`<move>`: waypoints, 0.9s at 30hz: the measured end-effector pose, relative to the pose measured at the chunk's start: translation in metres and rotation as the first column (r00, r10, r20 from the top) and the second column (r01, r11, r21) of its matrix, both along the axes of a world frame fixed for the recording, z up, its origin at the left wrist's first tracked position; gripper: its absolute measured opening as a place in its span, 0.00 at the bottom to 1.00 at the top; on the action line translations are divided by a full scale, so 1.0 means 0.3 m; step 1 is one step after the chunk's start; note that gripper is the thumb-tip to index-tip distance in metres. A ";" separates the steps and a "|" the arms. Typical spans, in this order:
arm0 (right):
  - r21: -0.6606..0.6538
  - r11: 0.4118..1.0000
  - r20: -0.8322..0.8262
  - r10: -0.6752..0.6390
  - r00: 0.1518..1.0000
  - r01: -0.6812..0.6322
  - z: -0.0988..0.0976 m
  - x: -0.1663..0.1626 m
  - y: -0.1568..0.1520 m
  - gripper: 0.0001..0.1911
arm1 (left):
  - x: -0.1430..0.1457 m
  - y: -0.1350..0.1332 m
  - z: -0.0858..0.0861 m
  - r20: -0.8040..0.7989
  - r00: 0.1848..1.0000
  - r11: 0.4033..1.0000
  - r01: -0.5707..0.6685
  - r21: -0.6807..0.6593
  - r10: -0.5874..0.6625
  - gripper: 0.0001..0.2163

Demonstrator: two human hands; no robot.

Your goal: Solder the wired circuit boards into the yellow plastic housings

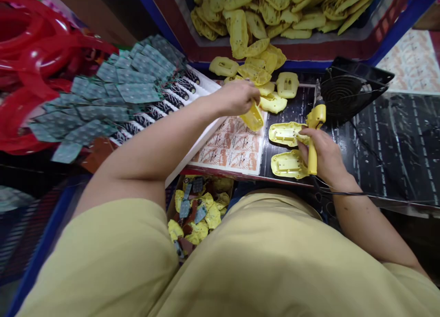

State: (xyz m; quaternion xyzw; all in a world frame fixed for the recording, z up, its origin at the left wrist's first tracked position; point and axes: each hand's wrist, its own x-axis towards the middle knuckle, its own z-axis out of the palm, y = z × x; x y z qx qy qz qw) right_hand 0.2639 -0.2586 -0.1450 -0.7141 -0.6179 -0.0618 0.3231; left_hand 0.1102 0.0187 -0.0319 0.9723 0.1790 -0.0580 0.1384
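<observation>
My left hand [239, 97] is closed on a yellow plastic shell [252, 118], which hangs tilted over a printed paper sheet [227, 145]. My right hand [323, 152] grips a yellow gun-shaped tool [312, 156] with a cord, its metal tip pointing away from me; whether it solders or glues I cannot tell. Two open yellow shell halves lie on the black bench top beside that hand, an upper shell [283, 133] and a lower shell [287, 164]. The right fingertips reach the upper one's edge. More shells [266, 71] are heaped just beyond my left hand.
A blue-rimmed crate [295, 62] full of yellow shells stands at the back. To its right is a black fan [343, 92]. Green circuit boards [113, 85] with wires are stacked left, beside red plastic rings [37, 55]. A box of scrap pieces [206, 216] sits below the bench edge.
</observation>
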 end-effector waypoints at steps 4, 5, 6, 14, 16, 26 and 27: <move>-0.031 0.999 0.005 0.010 1.000 -0.009 -0.022 0.002 0.038 0.12 | 0.053 -0.088 -0.065 0.111 0.980 0.983 0.157 0.093 -0.167 0.19; -0.038 0.999 0.002 0.021 1.000 -0.021 -0.026 0.003 0.037 0.13 | 0.048 -0.106 -0.093 0.141 0.977 0.984 0.150 0.095 -0.162 0.22; -0.043 0.998 -0.003 0.034 0.999 -0.035 -0.028 0.004 0.032 0.13 | 0.035 -0.121 -0.120 0.170 0.978 0.990 0.111 0.091 -0.125 0.25; -0.032 0.977 -0.081 0.208 0.975 -0.211 -0.005 -0.019 0.014 0.15 | -0.074 -0.157 -0.221 0.034 0.999 0.997 0.030 0.077 -0.032 0.24; -0.027 0.969 -0.093 0.243 0.966 -0.246 0.008 -0.027 0.024 0.14 | -0.050 -0.152 -0.213 0.012 0.994 0.993 0.105 0.045 -0.106 0.23; 0.013 0.955 -0.027 0.297 0.954 -0.297 0.082 -0.013 -0.212 0.25 | -0.087 -0.294 -0.203 0.031 0.999 0.998 0.037 0.044 -0.039 0.26; 0.008 0.954 -0.040 0.300 0.953 -0.300 0.075 -0.022 -0.231 0.25 | -0.103 -0.319 -0.214 0.029 0.998 0.999 0.052 0.018 -0.052 0.28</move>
